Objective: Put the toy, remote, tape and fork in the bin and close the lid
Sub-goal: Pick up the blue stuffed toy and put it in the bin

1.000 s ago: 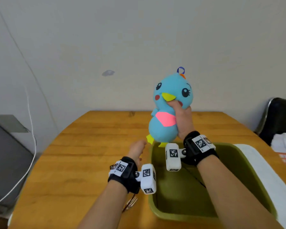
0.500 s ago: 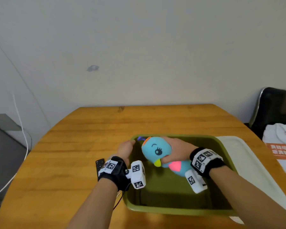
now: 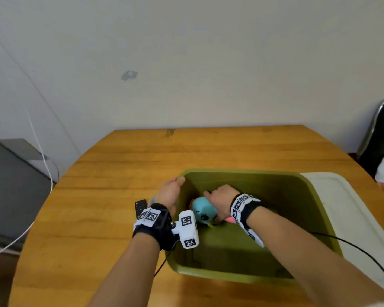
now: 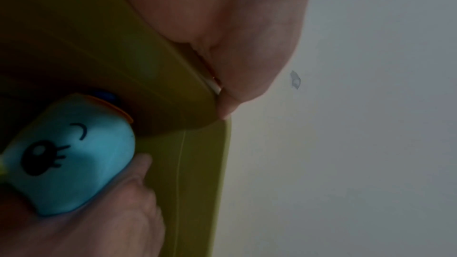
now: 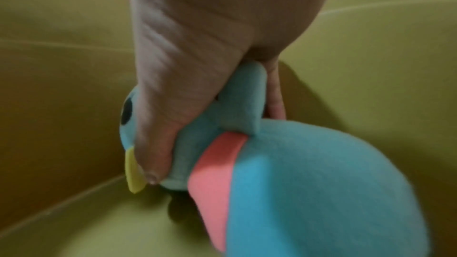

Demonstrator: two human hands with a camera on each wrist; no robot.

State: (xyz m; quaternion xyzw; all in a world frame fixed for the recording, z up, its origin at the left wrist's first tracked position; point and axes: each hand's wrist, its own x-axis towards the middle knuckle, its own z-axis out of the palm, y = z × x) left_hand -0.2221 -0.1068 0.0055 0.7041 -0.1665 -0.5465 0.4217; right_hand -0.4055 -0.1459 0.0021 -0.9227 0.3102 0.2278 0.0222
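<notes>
A blue plush bird toy (image 3: pixel 203 212) with a pink band lies head-left low inside the olive-green bin (image 3: pixel 253 172). My right hand (image 3: pixel 211 196) grips it around the neck, thumb by the yellow beak; the right wrist view shows the toy (image 5: pixel 321 183) close to the bin floor (image 5: pixel 111 232). My left hand (image 3: pixel 172 191) holds the bin's left rim near the far corner, and the left wrist view shows the toy's face (image 4: pixel 74 153) beside that rim (image 4: pixel 197 163). A black remote (image 3: pixel 140 209) lies on the table just left of my left wrist. Tape and fork are hidden.
A white lid (image 3: pixel 353 218) lies flat on the round wooden table (image 3: pixel 120 173) to the right of the bin. A black cable (image 3: pixel 364 251) runs over the bin's right rim. A grey cabinet (image 3: pixel 9 185) and a chair (image 3: pixel 381 134) flank the table.
My right hand has brought the toy down from above the table into the bin and tipped it onto its side. My left hand has shifted forward along the bin's rim.
</notes>
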